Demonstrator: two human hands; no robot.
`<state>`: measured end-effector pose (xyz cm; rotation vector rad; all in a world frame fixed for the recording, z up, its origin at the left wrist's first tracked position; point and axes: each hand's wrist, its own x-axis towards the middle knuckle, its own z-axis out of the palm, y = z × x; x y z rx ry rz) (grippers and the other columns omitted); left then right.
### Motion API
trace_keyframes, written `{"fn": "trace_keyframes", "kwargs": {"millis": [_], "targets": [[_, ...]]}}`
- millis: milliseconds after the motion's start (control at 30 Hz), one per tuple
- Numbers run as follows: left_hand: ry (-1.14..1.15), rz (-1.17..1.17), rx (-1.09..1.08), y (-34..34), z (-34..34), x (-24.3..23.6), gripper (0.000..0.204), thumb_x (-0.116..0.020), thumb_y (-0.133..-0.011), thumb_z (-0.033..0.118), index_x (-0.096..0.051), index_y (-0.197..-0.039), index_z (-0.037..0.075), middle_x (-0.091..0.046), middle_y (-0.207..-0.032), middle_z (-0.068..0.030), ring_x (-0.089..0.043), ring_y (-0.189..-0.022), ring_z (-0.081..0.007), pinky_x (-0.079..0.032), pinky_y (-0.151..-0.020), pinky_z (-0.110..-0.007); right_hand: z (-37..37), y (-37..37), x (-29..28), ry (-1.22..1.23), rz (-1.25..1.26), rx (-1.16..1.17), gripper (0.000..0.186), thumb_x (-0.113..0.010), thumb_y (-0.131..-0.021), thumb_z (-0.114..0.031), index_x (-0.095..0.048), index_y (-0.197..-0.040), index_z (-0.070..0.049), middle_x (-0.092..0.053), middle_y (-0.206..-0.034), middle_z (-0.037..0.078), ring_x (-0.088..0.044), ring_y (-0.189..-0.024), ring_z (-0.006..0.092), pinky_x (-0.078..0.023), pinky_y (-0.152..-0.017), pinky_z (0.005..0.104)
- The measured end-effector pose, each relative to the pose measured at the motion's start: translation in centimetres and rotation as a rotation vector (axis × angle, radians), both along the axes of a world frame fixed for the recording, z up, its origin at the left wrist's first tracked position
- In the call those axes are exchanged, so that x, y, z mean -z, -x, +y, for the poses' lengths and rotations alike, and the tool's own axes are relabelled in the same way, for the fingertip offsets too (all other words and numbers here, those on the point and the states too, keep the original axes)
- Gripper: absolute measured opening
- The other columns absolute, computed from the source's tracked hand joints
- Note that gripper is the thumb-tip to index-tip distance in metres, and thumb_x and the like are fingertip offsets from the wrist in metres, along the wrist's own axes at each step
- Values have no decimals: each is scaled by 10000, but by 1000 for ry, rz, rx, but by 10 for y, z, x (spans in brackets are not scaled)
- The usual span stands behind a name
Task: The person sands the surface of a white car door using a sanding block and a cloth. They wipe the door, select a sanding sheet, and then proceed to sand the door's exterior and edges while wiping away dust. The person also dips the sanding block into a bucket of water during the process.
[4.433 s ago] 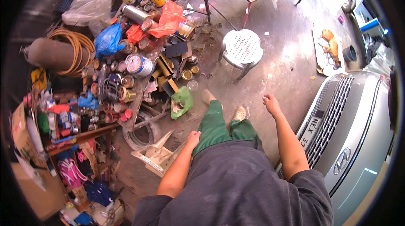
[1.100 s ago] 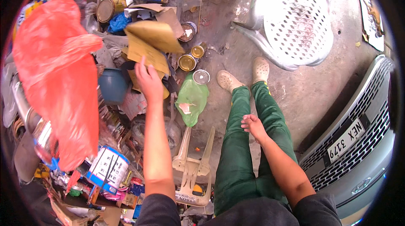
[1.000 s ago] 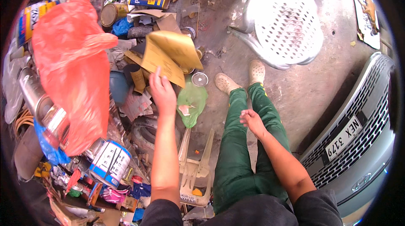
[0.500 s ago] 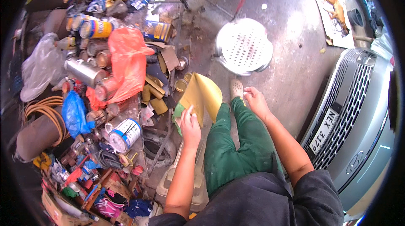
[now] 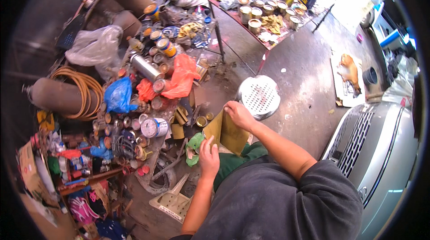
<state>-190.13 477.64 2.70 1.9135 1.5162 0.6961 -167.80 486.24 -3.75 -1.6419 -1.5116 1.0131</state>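
A folded yellow sheet of sandpaper is held up in front of me, bent along its middle. My right hand pinches its top edge. My left hand is closed at the sheet's lower left edge, thumb and fingers together. Just left of that hand hangs a crumpled green plastic bag; whether the hand also touches it I cannot tell. Beyond my right hand stands a round metal stool with a perforated seat.
A cluttered bench on the left carries a red bag, a blue bag, a white paint can and a hose-wrapped cylinder. Several cans crowd a far table. A silver car stands right; a dog lies on cardboard.
My right hand has come from empty air on the right to grip the sheet's top edge. The left hand stays on the sheet. My view has turned, bringing the far table in.
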Motion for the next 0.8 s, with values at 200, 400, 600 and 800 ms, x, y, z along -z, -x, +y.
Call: {"fn": "trace_keyframes", "kwargs": {"millis": [200, 400, 600, 800], "targets": [[-111, -111, -227, 32, 12, -32, 264, -624, -954, 88, -607, -1191, -27, -613, -1157, -226, -580, -1108, -411, -448, -1000, -474, 2, 3, -56, -63, -88, -305, 256, -541, -1006, -210, -652, -1112, -5, -655, -1115, 247, -618, -1065, 449, -496, -932, 504], [-319, -3, -238, 66, -3, -44, 551, -763, -838, 48, -486, -1313, 18, -438, -1420, -264, -441, -1330, -444, -361, -1126, -517, -41, 54, -90, -239, -124, -173, 227, -562, -973, -220, -648, -1010, -13, -671, -1031, 247, -638, -980, 456, -512, -860, 534], [-488, 450, -155, 78, -46, -79, 795, -847, -776, 140, -476, -1478, 187, -223, -1651, -229, -223, -1509, -472, -159, -1202, -692, -120, 122, -110, -322, -190, -15, 139, -583, -937, -175, -614, -919, -41, -650, -921, 185, -673, -862, 402, -560, -733, 512], [-317, 369, 293, 101, -71, -69, 395, -679, -929, 136, -607, -1317, 122, -603, -1369, -146, -547, -1299, -355, -360, -1147, -552, -179, 141, -122, -436, -349, -47, 114, -626, -882, -159, -624, -924, -54, -623, -888, 128, -678, -828, 337, -548, -692, 461]]}}
